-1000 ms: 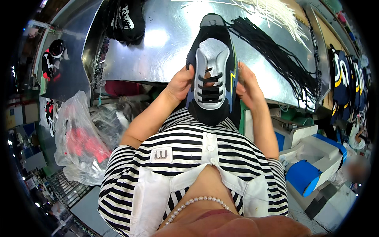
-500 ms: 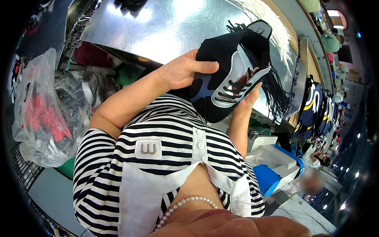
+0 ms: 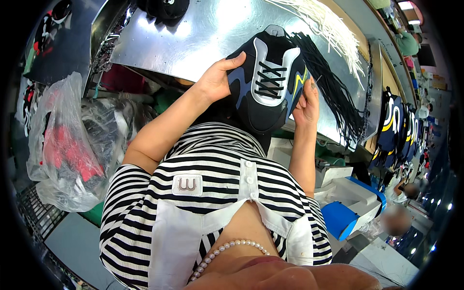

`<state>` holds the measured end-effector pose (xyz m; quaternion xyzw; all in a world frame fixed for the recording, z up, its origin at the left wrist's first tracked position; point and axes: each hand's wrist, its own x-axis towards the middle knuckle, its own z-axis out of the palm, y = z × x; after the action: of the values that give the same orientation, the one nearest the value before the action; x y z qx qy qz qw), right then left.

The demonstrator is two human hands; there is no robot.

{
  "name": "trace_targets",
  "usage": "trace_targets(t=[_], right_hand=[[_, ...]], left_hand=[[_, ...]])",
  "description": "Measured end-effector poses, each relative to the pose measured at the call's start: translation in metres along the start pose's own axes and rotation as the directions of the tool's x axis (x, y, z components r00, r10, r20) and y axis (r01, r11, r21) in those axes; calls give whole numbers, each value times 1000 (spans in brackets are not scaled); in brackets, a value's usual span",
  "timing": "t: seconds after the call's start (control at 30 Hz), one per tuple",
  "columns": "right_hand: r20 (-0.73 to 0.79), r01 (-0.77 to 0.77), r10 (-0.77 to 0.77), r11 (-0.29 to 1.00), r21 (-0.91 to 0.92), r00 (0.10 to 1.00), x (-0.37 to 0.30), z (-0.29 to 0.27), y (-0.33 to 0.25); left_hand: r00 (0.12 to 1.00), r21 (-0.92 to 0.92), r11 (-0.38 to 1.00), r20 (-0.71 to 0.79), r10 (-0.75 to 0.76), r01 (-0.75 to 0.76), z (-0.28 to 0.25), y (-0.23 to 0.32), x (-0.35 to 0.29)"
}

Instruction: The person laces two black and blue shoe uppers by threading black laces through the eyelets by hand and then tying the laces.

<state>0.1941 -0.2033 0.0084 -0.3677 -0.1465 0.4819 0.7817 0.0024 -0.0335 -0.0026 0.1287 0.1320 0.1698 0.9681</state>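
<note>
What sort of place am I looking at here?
Likely a shoe factory or workshop: black laces and white laces lie bunched on a metal table, near a laced shoe, with dark shoe parts grouped at right.

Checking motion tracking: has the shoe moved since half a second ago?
Yes: against the loose black laces on the table, the shoe has swung its heel left, uncovering more of them.

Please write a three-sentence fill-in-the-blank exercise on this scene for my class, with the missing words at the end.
The crossed laces on the shoe upper between the left hand and right hand are ____.
Beside the bundle of black strands on the metal table lie ____ strands.
The person's shirt is patterned with black-and-white ____.

Missing words: black; white; stripes.
</note>
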Motion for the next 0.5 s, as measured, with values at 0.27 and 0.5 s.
trace_targets(t=[0.27, 0.5], right_hand=[[-107, -102, 94, 992, -73, 990, 4, -4, 18], [-110, -172, 165, 983, -57, 980, 10, -25, 24]], left_hand=[[987, 281, 960, -155, 33, 12, -20, 6, -3], [970, 477, 879, -214, 118, -2, -23, 14, -23]])
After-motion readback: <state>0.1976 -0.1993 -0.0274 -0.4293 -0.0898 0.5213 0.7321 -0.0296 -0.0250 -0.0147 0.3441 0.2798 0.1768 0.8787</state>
